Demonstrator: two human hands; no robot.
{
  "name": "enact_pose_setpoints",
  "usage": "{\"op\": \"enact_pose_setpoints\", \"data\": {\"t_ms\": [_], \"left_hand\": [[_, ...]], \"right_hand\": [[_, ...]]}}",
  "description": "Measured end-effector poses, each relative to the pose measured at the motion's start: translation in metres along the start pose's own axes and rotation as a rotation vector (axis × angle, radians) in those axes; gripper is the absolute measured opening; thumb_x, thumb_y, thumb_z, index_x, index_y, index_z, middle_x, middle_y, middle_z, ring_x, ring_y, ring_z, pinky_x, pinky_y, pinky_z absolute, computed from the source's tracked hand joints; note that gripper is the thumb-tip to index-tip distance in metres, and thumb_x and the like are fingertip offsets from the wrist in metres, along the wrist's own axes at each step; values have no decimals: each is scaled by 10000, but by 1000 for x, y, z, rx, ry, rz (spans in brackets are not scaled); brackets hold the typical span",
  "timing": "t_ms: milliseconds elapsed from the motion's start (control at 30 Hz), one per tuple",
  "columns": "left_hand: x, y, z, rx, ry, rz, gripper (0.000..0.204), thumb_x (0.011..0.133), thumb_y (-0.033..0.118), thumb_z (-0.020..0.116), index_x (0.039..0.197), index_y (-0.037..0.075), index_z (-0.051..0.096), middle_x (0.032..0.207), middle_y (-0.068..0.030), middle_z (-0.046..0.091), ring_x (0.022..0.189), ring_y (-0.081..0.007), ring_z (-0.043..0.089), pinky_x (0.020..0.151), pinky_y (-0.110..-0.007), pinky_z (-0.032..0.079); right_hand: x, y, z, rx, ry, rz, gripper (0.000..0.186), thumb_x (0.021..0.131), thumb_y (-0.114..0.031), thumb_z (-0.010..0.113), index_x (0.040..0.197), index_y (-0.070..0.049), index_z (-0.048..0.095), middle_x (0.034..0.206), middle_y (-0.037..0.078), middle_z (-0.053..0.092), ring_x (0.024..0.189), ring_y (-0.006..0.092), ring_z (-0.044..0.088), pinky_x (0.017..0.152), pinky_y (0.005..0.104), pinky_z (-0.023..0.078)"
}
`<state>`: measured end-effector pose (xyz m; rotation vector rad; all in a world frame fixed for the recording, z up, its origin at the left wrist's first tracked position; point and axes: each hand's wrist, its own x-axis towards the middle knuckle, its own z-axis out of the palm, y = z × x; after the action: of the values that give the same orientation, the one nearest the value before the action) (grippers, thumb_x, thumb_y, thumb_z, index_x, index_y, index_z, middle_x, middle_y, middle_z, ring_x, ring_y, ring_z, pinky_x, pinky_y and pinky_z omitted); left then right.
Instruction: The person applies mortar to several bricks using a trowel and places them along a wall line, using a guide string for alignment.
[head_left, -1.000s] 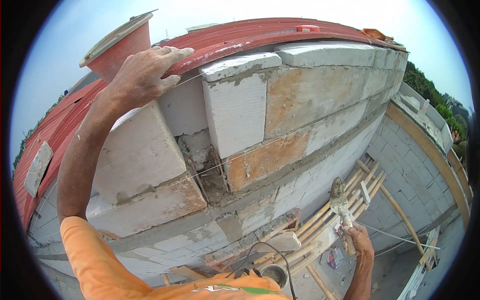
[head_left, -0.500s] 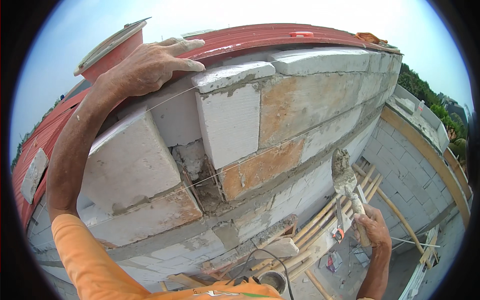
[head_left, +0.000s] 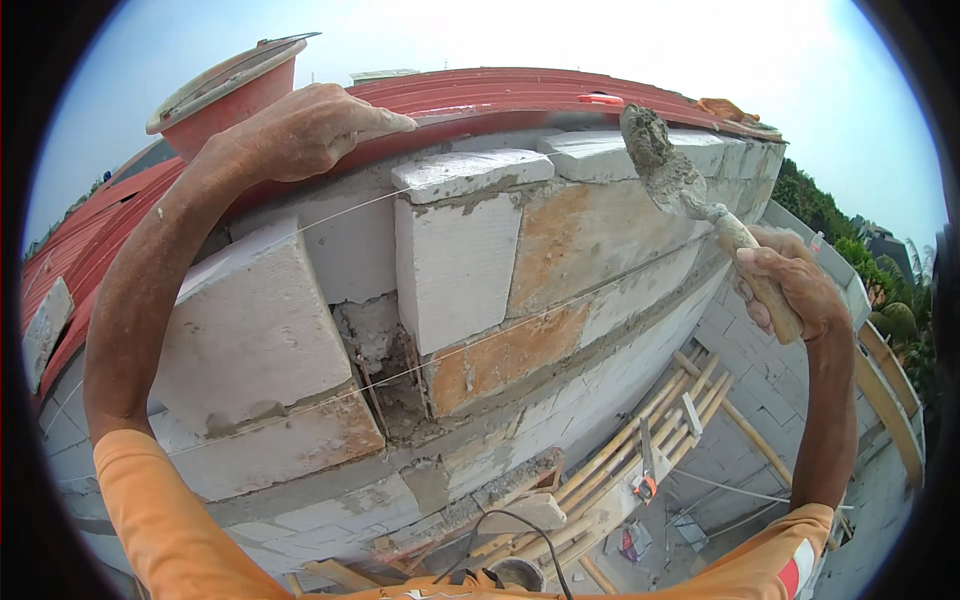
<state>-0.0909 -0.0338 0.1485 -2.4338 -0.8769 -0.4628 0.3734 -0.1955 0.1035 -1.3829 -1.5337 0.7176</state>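
My right hand [head_left: 795,285] is closed round the handle of a trowel [head_left: 738,238], raised at the right in front of the block wall. Grey mortar [head_left: 648,145] clings to its blade, which points up and left. My left hand [head_left: 305,132] is at the edge of the red metal roof [head_left: 470,90], one finger stretched out and the others partly hidden. Below it, a gap with rough mortar [head_left: 375,335] lies between a large white block [head_left: 255,330] and a white upright block [head_left: 455,270]. A thin block piece [head_left: 470,175] lies on top of the upright block.
White strings [head_left: 345,212] run across the wall. A red bucket [head_left: 235,105] stands on the roof at the left, and a red tool [head_left: 600,99] lies farther along. Down below are bamboo poles [head_left: 640,440], a handsaw [head_left: 646,465], a mortar bucket [head_left: 518,573] and a dark cable [head_left: 540,530].
My right hand has lifted the trowel upward, bringing its blade in front of the wall's top course. My left hand stays by the roof edge, its fingers now closer together.
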Motion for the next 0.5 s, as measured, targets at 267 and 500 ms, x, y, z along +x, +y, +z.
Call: {"op": "enact_pose_setpoints", "data": {"t_ms": [267, 500], "left_hand": [[4, 1, -1, -162, 13, -76, 398, 926, -69, 477, 1257, 27, 677, 1247, -177, 679, 1154, -268, 667, 1072, -399, 503], [4, -12, 2, -180, 62, -31, 456, 840, -84, 504, 1250, 8, 680, 1252, -176, 677, 1122, -268, 689, 1047, -377, 516]], "right_hand": [[54, -29, 2, -163, -113, -81, 335, 962, -262, 646, 1113, 37, 630, 675, 36, 588, 416, 44, 539, 330, 170, 439], [81, -25, 9, -525, 14, -205, 392, 924, -262, 690, 1166, 41, 637, 686, 47, 595, 532, 86, 600, 433, 248, 478]]}}
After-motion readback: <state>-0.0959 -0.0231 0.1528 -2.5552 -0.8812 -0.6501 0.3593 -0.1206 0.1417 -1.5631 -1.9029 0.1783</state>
